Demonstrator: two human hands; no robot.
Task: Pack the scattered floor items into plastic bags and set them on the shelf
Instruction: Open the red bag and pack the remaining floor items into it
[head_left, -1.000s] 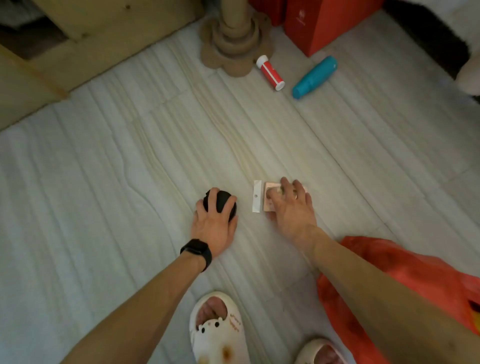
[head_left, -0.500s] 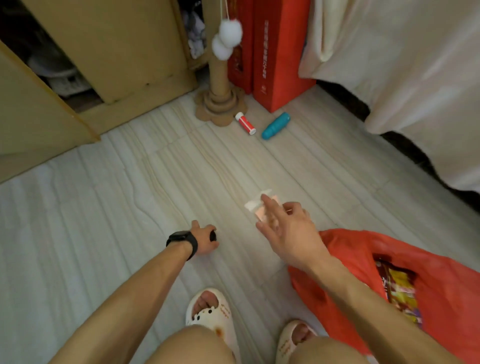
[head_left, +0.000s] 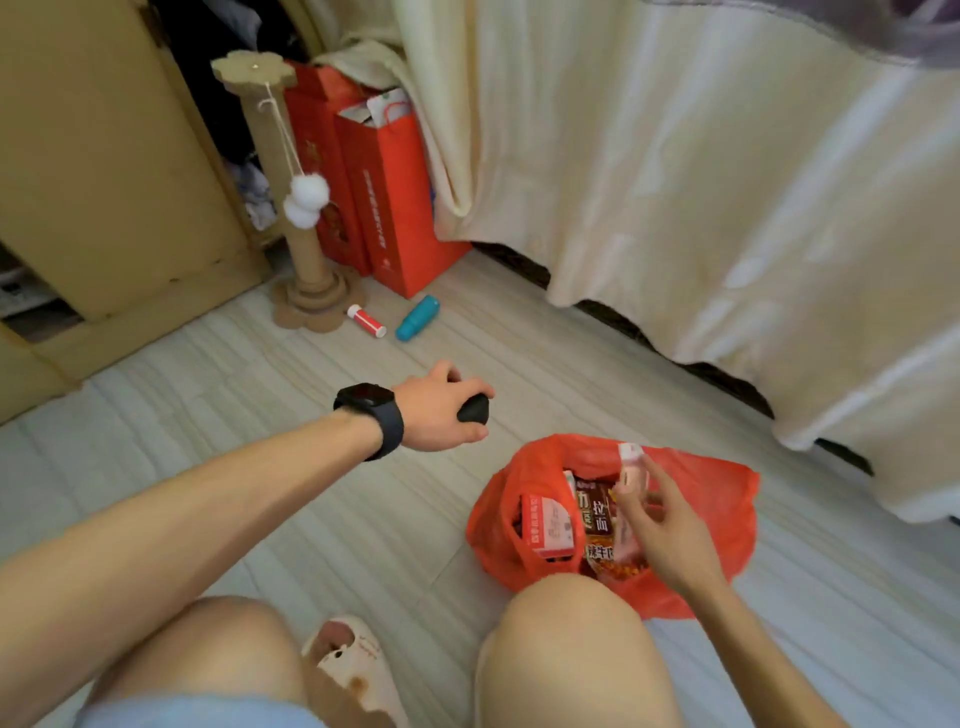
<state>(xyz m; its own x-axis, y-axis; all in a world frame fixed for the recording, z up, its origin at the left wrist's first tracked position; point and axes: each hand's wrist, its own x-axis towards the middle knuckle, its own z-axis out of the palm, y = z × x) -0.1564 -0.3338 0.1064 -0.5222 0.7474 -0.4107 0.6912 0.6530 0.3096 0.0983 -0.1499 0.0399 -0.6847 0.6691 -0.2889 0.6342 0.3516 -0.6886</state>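
My left hand (head_left: 441, 410) grips a small black round object (head_left: 474, 409) and holds it above the floor, left of the bag. An open red plastic bag (head_left: 722, 483) lies on the floor by my right knee, with a white-and-red box (head_left: 550, 525) and a brown snack packet (head_left: 597, 514) inside. My right hand (head_left: 665, 525) hovers over the bag's mouth and pinches a small pink-and-white flat packet (head_left: 631, 467). Farther back on the floor lie a red-and-white tube (head_left: 367, 321) and a teal bottle (head_left: 417, 318).
A cardboard cat post (head_left: 306, 270) with white pompoms stands at the back beside red gift bags (head_left: 395, 208). A cream curtain (head_left: 675, 171) hangs along the right. A tan cabinet (head_left: 104, 171) fills the left. My knees and a white slipper (head_left: 358, 665) are at the bottom.
Both hands lifted off the floor with their items. The left hand carried the black object right and up; the right hand brought the pink packet over the red bag. The view tilted up.
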